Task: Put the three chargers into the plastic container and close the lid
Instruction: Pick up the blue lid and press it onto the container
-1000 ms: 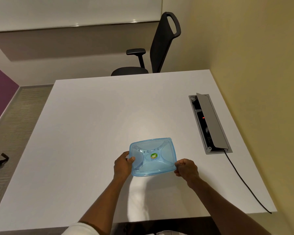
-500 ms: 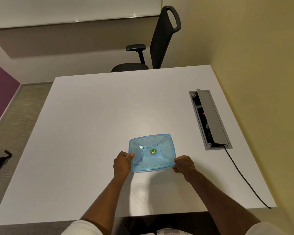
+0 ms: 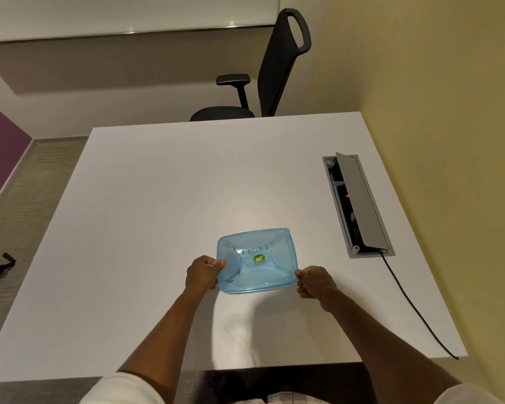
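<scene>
A translucent blue plastic container with its lid on sits on the white table, a green round sticker at the lid's centre. My left hand grips the container's left edge, thumb on the lid. My right hand pinches its near right corner. Pale shapes show faintly through the lid; I cannot tell what they are. No charger lies on the table.
A grey cable box with a raised flap is set into the table at the right, and a black cable runs from it off the near edge. A black office chair stands behind the table. The yellow wall is close on the right.
Both hands keep the same hold on the container. The container and hands sit slightly farther from the near edge as the view shifts a little.
</scene>
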Tool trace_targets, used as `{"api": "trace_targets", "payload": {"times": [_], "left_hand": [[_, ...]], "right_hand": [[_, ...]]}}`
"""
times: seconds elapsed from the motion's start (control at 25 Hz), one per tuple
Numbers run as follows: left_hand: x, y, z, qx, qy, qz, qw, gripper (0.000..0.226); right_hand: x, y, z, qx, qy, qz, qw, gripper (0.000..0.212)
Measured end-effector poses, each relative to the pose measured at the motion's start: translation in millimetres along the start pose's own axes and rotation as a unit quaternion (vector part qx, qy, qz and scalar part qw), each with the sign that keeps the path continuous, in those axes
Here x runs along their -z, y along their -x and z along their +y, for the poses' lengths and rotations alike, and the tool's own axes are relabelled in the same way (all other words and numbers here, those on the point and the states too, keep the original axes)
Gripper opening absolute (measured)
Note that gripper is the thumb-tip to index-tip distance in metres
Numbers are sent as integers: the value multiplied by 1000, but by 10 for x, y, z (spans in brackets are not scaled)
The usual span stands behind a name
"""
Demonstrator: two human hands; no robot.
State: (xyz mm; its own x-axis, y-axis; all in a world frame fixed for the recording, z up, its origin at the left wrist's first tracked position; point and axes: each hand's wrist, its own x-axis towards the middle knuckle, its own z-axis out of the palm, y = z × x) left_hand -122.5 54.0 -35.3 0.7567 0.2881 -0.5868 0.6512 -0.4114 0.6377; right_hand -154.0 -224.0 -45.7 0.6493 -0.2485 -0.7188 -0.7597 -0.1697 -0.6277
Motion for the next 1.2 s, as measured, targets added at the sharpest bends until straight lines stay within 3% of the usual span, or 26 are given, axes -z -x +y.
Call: {"api": "trace_targets", "payload": {"times": [0.12,0.4,0.52,0.96,1.2], "left_hand": [[54,-71,66,-5,-15,-10,1000,30],[19,-241,303,-73,-41,4,996,27],[-7,-339,367,-67,-67,9,995,26],[44,-507,353,-6,35,-15,999,25],[61,-550,386,0,30,-28,999,23]], "right_hand": [[102,-29,-98,17,-13,-23,1000,27],[2,-348,-684,117,53,28,991,20],[-75,-487,-831,114,68,27,991,21],[-173,-739,-886,98,148,66,982,20],[-224,-749,-862,100,159,81,979,19]]}}
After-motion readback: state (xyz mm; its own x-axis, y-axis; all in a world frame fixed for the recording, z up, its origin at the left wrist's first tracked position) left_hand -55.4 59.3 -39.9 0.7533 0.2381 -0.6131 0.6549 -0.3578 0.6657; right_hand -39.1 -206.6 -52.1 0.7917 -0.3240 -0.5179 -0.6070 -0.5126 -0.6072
